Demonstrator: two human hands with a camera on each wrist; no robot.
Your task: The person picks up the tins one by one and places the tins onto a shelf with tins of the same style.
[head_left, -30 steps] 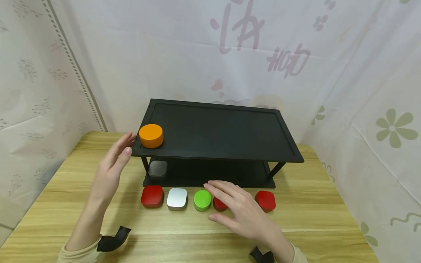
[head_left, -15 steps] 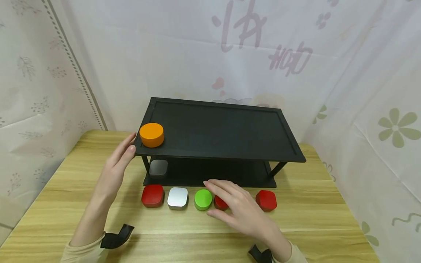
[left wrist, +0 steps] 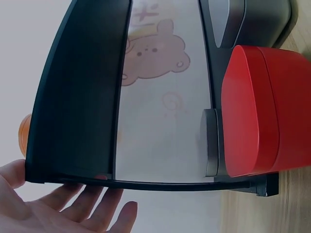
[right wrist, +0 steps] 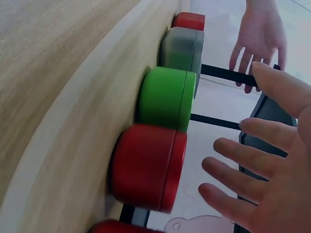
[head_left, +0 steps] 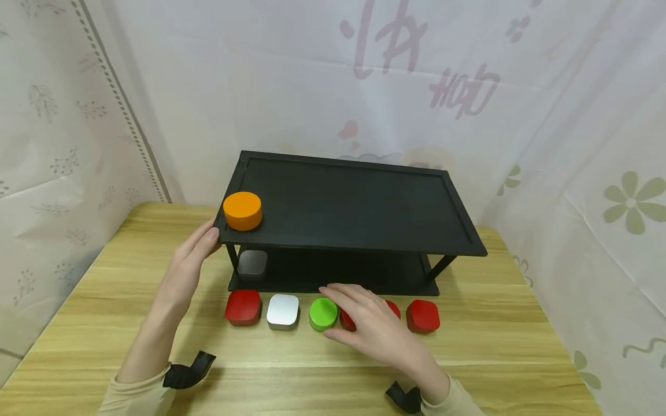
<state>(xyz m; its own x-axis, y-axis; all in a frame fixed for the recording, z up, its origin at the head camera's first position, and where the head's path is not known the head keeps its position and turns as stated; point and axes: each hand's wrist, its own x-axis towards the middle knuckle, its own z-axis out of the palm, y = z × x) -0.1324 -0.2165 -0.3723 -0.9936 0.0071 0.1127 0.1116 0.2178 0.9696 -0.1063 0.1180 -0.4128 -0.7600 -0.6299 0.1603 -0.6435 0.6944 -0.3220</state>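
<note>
My left hand [head_left: 189, 263] is at the left end of a black two-tier shelf [head_left: 354, 208], its relaxed fingers touching the top board's edge. An orange round tin [head_left: 242, 211] stands on that board close to the fingertips. My right hand [head_left: 369, 323] hovers with fingers apart over the row of tins in front of the shelf. Its thumb and fingertips are near the green round tin [head_left: 323, 314]; a red round tin [right wrist: 148, 167] is partly hidden under the hand. Nothing is held in either hand.
The row also has a red square tin [head_left: 243, 307] and a silver square tin [head_left: 282, 311] at left, and another red tin [head_left: 423, 316] at right. A grey square tin [head_left: 252, 263] sits on the lower tier. A printed curtain [head_left: 291, 75] hangs behind the wooden table [head_left: 270, 381].
My left hand has moved in to the right until its fingers meet the shelf's edge. My right hand has shifted slightly left toward the green tin, uncovering part of another red tin.
</note>
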